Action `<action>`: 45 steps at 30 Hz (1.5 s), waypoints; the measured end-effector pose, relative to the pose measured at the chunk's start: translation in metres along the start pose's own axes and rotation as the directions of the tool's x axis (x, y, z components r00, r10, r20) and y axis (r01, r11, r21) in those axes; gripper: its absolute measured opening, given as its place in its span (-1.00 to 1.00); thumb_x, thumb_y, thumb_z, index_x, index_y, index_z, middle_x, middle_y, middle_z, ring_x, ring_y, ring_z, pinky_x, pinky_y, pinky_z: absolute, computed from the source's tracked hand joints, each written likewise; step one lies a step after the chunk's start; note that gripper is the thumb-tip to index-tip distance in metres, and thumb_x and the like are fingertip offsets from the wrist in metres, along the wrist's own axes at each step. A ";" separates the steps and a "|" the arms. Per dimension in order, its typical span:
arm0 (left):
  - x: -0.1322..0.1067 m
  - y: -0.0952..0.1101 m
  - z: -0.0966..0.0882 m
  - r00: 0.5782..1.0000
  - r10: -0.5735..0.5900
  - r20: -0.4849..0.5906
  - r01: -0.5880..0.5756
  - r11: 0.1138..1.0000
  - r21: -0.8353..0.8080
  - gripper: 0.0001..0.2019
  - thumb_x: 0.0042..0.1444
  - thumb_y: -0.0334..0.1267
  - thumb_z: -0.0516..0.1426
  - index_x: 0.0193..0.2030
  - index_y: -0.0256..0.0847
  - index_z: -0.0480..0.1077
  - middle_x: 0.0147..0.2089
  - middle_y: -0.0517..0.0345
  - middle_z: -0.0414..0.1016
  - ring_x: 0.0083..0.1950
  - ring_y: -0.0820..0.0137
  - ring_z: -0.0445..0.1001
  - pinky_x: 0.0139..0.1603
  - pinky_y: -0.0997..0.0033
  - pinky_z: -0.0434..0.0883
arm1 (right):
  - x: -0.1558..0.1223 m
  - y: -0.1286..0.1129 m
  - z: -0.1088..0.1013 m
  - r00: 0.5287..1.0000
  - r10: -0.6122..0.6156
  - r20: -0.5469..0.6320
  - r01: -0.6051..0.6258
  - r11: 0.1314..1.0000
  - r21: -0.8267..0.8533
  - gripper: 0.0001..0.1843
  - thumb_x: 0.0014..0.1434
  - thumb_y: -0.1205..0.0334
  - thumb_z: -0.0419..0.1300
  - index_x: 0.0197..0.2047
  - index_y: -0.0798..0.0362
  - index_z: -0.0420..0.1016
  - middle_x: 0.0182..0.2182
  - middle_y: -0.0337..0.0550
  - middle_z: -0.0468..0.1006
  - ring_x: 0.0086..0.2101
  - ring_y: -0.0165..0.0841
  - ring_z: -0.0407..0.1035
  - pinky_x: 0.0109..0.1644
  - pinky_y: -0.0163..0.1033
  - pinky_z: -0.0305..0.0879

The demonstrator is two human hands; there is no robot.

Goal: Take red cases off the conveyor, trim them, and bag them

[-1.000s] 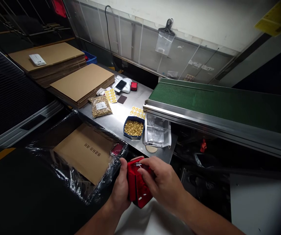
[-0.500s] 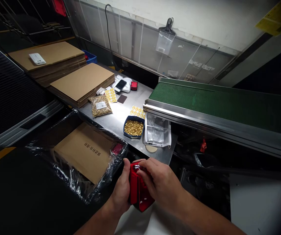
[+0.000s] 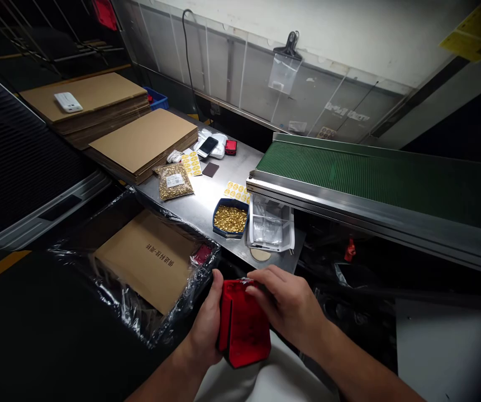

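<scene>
Both my hands hold a small red pouch point(image 3: 243, 329) low in the middle of the view, above my lap. My left hand point(image 3: 206, 326) wraps round its left edge, thumb along the side. The fingers of my right hand point(image 3: 286, 307) are closed on the pouch's top right corner, where a small metal piece shows. Just beyond lies the steel table point(image 3: 200, 209) with a blue tray of gold-coloured small parts point(image 3: 229, 219) and a clear plastic tray point(image 3: 270, 229).
A plastic-lined carton with a brown cardboard sheet point(image 3: 152, 262) stands to the left. On the table lie a bag of gold parts point(image 3: 174, 182), yellow sticker sheets point(image 3: 236, 191), a phone point(image 3: 207, 146) and stacked cardboard point(image 3: 143, 142). A green conveyor belt point(image 3: 374, 173) runs to the right.
The red pouch has turned in my hands, its flat red face now towards me. My right hand has slid up to its top corner.
</scene>
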State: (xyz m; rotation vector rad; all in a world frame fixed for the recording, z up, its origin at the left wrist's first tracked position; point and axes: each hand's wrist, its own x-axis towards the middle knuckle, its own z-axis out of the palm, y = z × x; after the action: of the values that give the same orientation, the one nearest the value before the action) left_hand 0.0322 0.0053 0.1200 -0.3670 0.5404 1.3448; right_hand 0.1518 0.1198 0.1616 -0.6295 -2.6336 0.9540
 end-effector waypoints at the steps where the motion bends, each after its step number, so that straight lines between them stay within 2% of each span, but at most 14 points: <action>1: 0.000 0.001 0.000 0.999 -0.025 0.024 0.025 1.000 -0.015 -0.28 0.25 0.28 -0.11 -0.20 -0.43 0.52 -0.27 -0.18 0.61 -0.24 0.20 0.59 -0.14 0.28 0.49 | 0.000 -0.001 0.000 1.000 -0.030 0.010 0.030 0.998 -0.050 -0.80 0.33 0.25 0.11 -0.02 0.06 0.46 -0.27 -0.11 0.54 -0.32 -0.36 0.43 -0.27 -0.26 0.37; 5: 0.000 0.001 -0.002 0.991 -0.061 0.121 0.068 0.996 -0.050 -0.30 0.26 0.27 -0.10 -0.19 -0.42 0.52 -0.22 -0.22 0.61 -0.14 0.13 0.59 -0.02 0.19 0.46 | 0.005 -0.007 0.005 0.986 -0.164 -0.034 0.155 0.970 -0.185 -0.79 0.33 0.30 0.10 -0.03 0.11 0.50 -0.23 -0.02 0.54 -0.28 -0.31 0.41 -0.23 -0.21 0.39; 9: 0.000 0.000 -0.002 0.986 -0.059 0.157 0.071 0.995 -0.075 -0.36 0.28 0.23 -0.10 -0.20 -0.36 0.51 -0.22 -0.17 0.61 -0.07 0.11 0.57 0.05 0.16 0.43 | 0.009 -0.014 0.005 0.976 -0.212 -0.043 0.197 0.954 -0.225 -0.79 0.33 0.31 0.10 -0.05 0.09 0.53 -0.31 -0.05 0.53 -0.33 -0.31 0.33 -0.27 -0.20 0.37; 18: -0.001 -0.002 0.001 0.993 -0.039 0.112 0.047 0.996 -0.072 -0.40 0.30 0.19 -0.09 -0.24 -0.35 0.50 -0.27 -0.13 0.60 -0.11 0.13 0.58 0.03 0.16 0.44 | 0.013 -0.013 0.003 0.966 -0.259 0.005 0.255 0.945 -0.207 -0.78 0.35 0.35 0.06 -0.09 0.15 0.54 -0.40 -0.08 0.49 -0.39 -0.33 0.24 -0.33 -0.21 0.30; 24: 0.000 -0.002 -0.001 0.992 -0.049 0.115 0.062 0.991 -0.118 -0.42 0.29 0.17 -0.06 -0.41 -0.29 0.47 -0.39 -0.01 0.58 -0.26 0.23 0.57 -0.08 0.26 0.46 | 0.010 -0.010 0.004 0.951 -0.306 0.043 0.308 0.929 -0.204 -0.75 0.30 0.47 0.01 -0.13 0.16 0.52 -0.45 -0.10 0.44 -0.43 -0.32 0.20 -0.39 -0.18 0.21; 28: -0.003 0.002 -0.001 0.997 -0.071 0.036 0.072 0.997 -0.023 -0.33 0.26 0.25 -0.07 -0.26 -0.41 0.51 -0.34 -0.11 0.59 -0.34 0.29 0.55 -0.24 0.37 0.46 | 0.004 -0.001 0.001 0.972 -0.143 -0.187 0.136 0.989 -0.052 -0.76 0.27 0.39 0.17 0.00 0.08 0.48 -0.32 -0.10 0.48 -0.30 -0.33 0.32 -0.25 -0.22 0.31; 31: -0.006 0.005 -0.001 0.995 -0.098 -0.012 0.099 0.994 0.053 -0.24 0.19 0.34 -0.09 -0.11 -0.45 0.49 -0.29 -0.22 0.60 -0.32 0.14 0.57 -0.22 0.19 0.49 | -0.001 0.006 -0.002 0.941 0.062 -0.332 -0.028 0.994 0.108 -0.78 0.24 0.32 0.24 -0.03 -0.01 0.47 -0.25 -0.15 0.47 -0.28 -0.37 0.36 -0.23 -0.26 0.33; 33: -0.008 0.006 -0.001 0.994 -0.110 -0.029 0.111 0.992 0.061 -0.21 0.17 0.37 -0.10 0.00 -0.40 0.46 -0.26 -0.24 0.60 -0.31 0.03 0.58 -0.21 0.03 0.50 | -0.007 0.010 -0.003 0.920 0.177 -0.349 -0.105 0.971 0.215 -0.82 0.25 0.29 0.23 -0.06 -0.05 0.46 -0.26 -0.19 0.47 -0.32 -0.39 0.36 -0.27 -0.27 0.31; 35: -0.007 0.006 0.000 0.995 -0.095 -0.040 0.097 0.995 0.031 -0.23 0.16 0.37 -0.09 0.09 -0.35 0.41 -0.23 -0.23 0.61 -0.30 0.01 0.59 -0.19 -0.01 0.49 | -0.015 0.009 -0.002 0.895 0.242 -0.375 -0.133 0.946 0.294 -0.83 0.28 0.30 0.17 -0.05 -0.05 0.43 -0.26 -0.19 0.48 -0.30 -0.37 0.38 -0.24 -0.26 0.32; 37: -0.006 0.005 0.001 0.997 -0.061 -0.037 0.060 0.998 -0.024 -0.25 0.18 0.34 -0.07 0.11 -0.36 0.40 -0.19 -0.21 0.60 -0.26 0.05 0.59 -0.15 0.06 0.49 | -0.022 0.003 0.000 0.894 0.188 -0.407 -0.046 0.941 0.335 -0.78 0.30 0.35 0.10 -0.01 -0.04 0.37 -0.23 -0.16 0.49 -0.22 -0.32 0.40 -0.17 -0.20 0.34; 40: -0.002 0.002 0.007 1.000 0.024 -0.010 -0.025 0.993 -0.115 -0.25 0.22 0.30 -0.08 0.05 -0.45 0.42 -0.15 -0.25 0.58 -0.15 0.08 0.57 -0.08 0.16 0.48 | -0.028 -0.011 0.009 0.915 -0.105 -0.388 0.230 0.928 0.293 -0.69 0.24 0.39 0.07 0.05 0.00 0.27 -0.23 -0.11 0.51 -0.22 -0.26 0.42 -0.06 -0.03 0.35; 42: 0.000 -0.003 0.013 0.999 0.044 -0.012 -0.046 0.990 -0.136 -0.25 0.24 0.28 -0.11 0.00 -0.49 0.44 -0.12 -0.30 0.57 -0.07 0.06 0.55 -0.04 0.16 0.48 | -0.030 -0.017 0.018 0.893 -0.287 -0.347 0.381 0.892 0.242 -0.66 0.21 0.35 0.10 0.06 0.03 0.24 -0.34 -0.15 0.50 -0.34 -0.29 0.40 -0.06 0.01 0.34; 44: 0.003 -0.008 0.017 0.996 0.041 -0.079 -0.049 0.994 -0.102 -0.29 0.26 0.25 -0.11 -0.01 -0.48 0.43 -0.06 -0.32 0.55 0.01 0.04 0.52 0.02 0.13 0.46 | -0.030 -0.017 0.026 0.883 -0.317 -0.347 0.403 0.890 0.212 -0.70 0.22 0.29 0.11 0.04 0.02 0.25 -0.41 -0.21 0.45 -0.43 -0.33 0.34 -0.18 -0.08 0.34; 45: 0.005 -0.011 0.018 0.986 0.071 -0.153 -0.080 0.995 -0.054 -0.33 0.27 0.23 -0.09 0.02 -0.45 0.42 -0.02 -0.29 0.53 0.04 0.05 0.50 0.06 0.13 0.44 | -0.029 -0.015 0.030 0.899 -0.235 -0.369 0.331 0.917 0.222 -0.75 0.24 0.26 0.10 0.00 0.01 0.27 -0.42 -0.22 0.43 -0.45 -0.35 0.31 -0.27 -0.15 0.32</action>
State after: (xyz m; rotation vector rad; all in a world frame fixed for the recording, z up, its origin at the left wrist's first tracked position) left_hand 0.0468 0.0168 0.1310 -0.5052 0.6459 1.4162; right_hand 0.1609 0.0798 0.1461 -0.2909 -2.1595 1.0013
